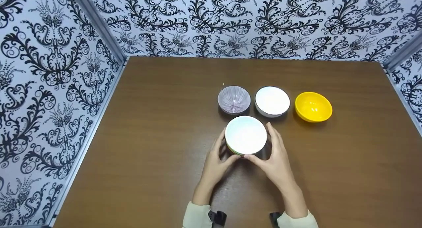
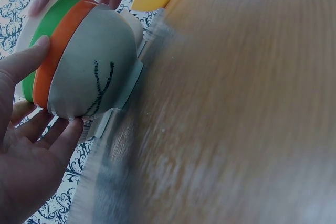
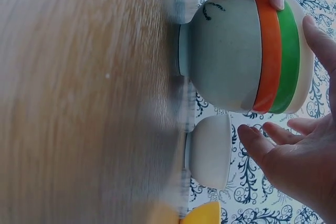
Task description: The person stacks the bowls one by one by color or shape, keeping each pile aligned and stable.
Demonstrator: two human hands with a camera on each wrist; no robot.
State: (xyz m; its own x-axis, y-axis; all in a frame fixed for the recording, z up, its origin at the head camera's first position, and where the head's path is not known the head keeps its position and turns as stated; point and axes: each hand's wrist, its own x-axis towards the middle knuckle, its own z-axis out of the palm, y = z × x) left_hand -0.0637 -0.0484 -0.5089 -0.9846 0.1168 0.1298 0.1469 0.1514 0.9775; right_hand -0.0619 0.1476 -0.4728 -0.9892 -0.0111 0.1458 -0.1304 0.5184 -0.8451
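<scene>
Okay, bowl stack point(image 1: 246, 134) is sitting between both hands, nearer the person than the gap between the lavender bowl point(image 1: 234, 99) and white bowl point(image 1: 272, 101). Its foot is apparently standing on the brown table point(image 1: 158, 122); blur is obscuring the exact contact. Nesting is showing from the side: grey bowl at the bottom with dark marks, then orange, green and white bands going up; opening is facing up.

Left hand point(image 1: 213, 167) is clamping the stack, thumb pressing near the green and orange bands, fingers curving along the far side. Right hand point(image 1: 278, 167) is spreading apart around the other side: thumb is touching near the white rim, fingers are standing just off the wall.

Yellow bowl point(image 1: 313, 106) is sitting right of the white one, all three forming a rough row. Pale sleeves point(image 1: 197, 215) are covering both forearms. Black-and-white patterned walls point(image 1: 224, 23) are enclosing the table's back and sides.
</scene>
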